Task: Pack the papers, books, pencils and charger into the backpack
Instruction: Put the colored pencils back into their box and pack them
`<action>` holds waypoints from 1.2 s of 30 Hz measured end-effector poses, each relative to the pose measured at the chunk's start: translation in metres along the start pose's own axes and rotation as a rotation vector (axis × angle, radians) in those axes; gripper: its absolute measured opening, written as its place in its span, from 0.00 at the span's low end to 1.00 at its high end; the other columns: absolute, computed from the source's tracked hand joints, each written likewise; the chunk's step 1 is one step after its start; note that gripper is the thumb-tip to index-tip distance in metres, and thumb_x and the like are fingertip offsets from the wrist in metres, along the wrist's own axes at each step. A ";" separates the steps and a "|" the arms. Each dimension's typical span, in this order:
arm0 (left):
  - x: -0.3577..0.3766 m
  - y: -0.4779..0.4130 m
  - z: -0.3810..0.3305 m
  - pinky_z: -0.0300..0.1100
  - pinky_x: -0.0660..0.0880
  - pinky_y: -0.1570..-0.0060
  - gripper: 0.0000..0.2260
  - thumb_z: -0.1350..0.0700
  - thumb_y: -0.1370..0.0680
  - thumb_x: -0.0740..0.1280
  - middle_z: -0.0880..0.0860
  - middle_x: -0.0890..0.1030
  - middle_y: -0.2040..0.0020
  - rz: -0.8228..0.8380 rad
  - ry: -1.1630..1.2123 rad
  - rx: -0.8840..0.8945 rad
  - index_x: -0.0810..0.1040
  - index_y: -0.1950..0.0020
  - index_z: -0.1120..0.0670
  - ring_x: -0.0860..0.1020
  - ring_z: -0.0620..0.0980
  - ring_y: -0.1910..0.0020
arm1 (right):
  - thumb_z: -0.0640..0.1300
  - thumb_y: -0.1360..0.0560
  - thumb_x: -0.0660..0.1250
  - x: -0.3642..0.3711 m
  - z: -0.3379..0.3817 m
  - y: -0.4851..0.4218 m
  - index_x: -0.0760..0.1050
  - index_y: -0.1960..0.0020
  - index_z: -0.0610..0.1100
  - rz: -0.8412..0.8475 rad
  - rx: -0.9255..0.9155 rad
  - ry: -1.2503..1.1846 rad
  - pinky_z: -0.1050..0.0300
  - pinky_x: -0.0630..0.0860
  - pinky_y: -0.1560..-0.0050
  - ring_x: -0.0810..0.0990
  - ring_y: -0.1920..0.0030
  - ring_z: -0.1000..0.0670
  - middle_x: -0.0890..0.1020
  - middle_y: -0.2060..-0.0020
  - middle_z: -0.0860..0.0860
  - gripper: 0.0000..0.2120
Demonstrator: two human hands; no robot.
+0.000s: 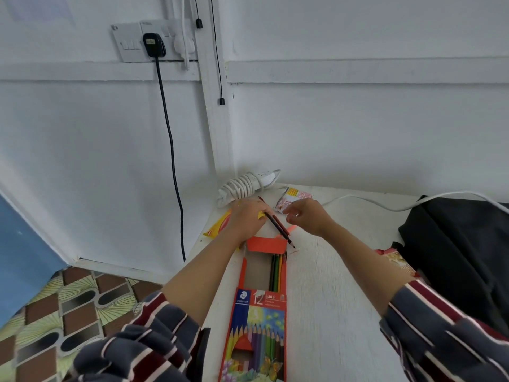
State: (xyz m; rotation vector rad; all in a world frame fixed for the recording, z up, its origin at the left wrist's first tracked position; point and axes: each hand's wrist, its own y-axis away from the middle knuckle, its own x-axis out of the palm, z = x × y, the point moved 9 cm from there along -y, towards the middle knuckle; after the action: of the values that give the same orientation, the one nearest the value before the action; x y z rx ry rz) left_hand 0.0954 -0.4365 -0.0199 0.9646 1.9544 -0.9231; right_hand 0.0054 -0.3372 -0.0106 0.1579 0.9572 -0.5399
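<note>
Left hand beyond box, fingers clamped on two pencils, right hand just right of them, fingers apart, loosely curled, backpack right of box on counter.

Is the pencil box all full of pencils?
No, only a few pencils lie along the right side of the open pencil box, and the rest of its tray is bare cardboard.

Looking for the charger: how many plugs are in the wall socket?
2. A black plug sits in the wall socket, its cable hanging down; a white plug sits just right of it.
</note>
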 end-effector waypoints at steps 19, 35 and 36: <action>0.026 -0.018 0.009 0.51 0.73 0.44 0.17 0.65 0.29 0.70 0.50 0.83 0.49 0.082 0.076 0.044 0.79 0.43 0.51 0.79 0.49 0.48 | 0.38 0.32 0.74 0.032 -0.022 -0.026 0.78 0.43 0.38 0.035 0.153 -0.209 0.67 0.69 0.62 0.75 0.55 0.54 0.82 0.47 0.44 0.18; 0.005 -0.019 -0.005 0.37 0.71 0.52 0.11 0.67 0.30 0.71 0.47 0.80 0.57 -0.026 0.206 0.148 0.80 0.52 0.53 0.76 0.45 0.55 | 0.31 0.32 0.70 0.013 -0.022 -0.014 0.77 0.45 0.34 0.078 0.290 -0.461 0.66 0.69 0.77 0.76 0.73 0.53 0.80 0.65 0.44 0.15; 0.001 -0.018 -0.007 0.34 0.70 0.52 0.12 0.68 0.30 0.70 0.46 0.79 0.57 -0.020 0.232 0.152 0.80 0.52 0.53 0.75 0.44 0.54 | 0.31 0.31 0.69 0.008 -0.020 -0.014 0.77 0.45 0.35 0.090 0.289 -0.477 0.65 0.69 0.77 0.76 0.73 0.52 0.79 0.67 0.44 0.14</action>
State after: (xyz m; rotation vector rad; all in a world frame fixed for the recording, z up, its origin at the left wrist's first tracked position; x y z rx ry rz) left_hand 0.0774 -0.4384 -0.0132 1.1860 2.1126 -1.0213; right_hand -0.0124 -0.3448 -0.0268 0.3140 0.4033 -0.5967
